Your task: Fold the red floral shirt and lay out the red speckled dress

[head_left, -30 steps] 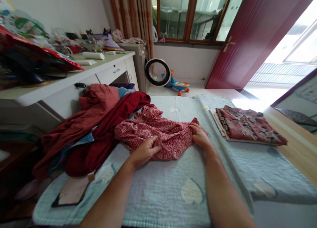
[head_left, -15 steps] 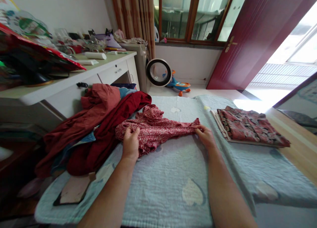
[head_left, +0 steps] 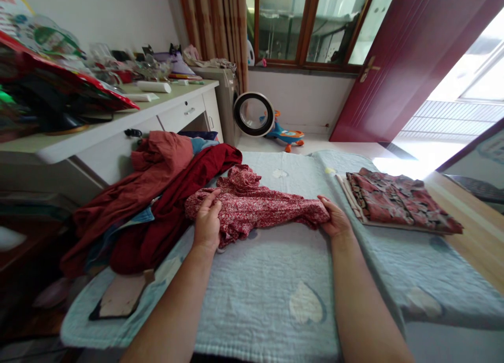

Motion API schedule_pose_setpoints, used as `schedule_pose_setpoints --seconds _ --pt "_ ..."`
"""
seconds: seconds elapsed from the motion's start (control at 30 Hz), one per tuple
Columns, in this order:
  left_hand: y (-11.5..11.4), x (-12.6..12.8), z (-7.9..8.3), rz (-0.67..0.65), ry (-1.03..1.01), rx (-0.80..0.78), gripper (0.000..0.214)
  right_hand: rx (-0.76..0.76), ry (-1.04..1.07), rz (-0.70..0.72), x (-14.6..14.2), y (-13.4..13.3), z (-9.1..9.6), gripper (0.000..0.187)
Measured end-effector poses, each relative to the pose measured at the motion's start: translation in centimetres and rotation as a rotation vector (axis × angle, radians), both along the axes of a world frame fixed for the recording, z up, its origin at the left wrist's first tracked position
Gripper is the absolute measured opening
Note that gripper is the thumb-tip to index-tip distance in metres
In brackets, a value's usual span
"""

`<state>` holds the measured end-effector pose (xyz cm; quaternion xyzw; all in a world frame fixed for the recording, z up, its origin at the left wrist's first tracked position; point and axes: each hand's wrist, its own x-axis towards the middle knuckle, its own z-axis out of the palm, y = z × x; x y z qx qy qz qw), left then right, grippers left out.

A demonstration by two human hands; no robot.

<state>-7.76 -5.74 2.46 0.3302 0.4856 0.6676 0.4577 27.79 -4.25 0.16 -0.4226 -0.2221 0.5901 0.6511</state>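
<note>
A crumpled red-and-white patterned garment lies stretched sideways across the light blue heart-printed cover. At its left part my left hand grips the cloth, thumb and fingers closed on it. My right hand holds the narrow right end, with the fabric between thumb and fingers. The garment's exact kind is hard to make out in its folds. Just left of it lies a dark red cloth, and beyond that a rust-coloured one.
Folded floral fabric rests on the cover at the right. A cluttered desk runs along the left wall. Behind stand a front-loading washing machine with its round door open and a blue-orange ride-on toy. A phone-like flat object lies front left.
My right hand has shifted slightly right and its grip on the cloth has changed. The garment's right end now spreads wider, its pointed tip folded down. My left hand stays nearly in place.
</note>
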Motion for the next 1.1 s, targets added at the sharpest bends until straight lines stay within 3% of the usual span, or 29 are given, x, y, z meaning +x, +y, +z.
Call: schedule_pose_setpoints --seconds 0.2,0.33,0.63,0.7,0.9,1.1 --pt "-0.1 -0.3 0.6 -0.157 -0.092 -0.051 0.047 0.124 0.01 -0.059 0.3 0.3 -0.7 0.03" --pt "-0.3 -0.1 1.0 -0.156 -0.112 -0.024 0.048 0.199 -0.107 -0.015 -0.5 0.1 -0.5 0.031" --pt "-0.3 -0.3 0.6 -0.184 -0.142 -0.04 0.072 0.187 -0.186 0.009 -2.0 0.1 -0.2 0.06" --pt "-0.3 -0.4 0.6 -0.197 -0.129 -0.014 0.073 0.155 -0.278 -0.052 -2.1 0.4 -0.6 0.056" --pt "-0.1 -0.6 0.8 -0.197 -0.01 0.075 0.067 0.124 -0.776 -0.429 -1.5 1.4 -2.2 0.032" --pt "0.2 -0.9 0.8 -0.225 -0.017 0.032 0.053 0.133 -0.807 -0.562 -0.9 1.9 -2.8 0.029"
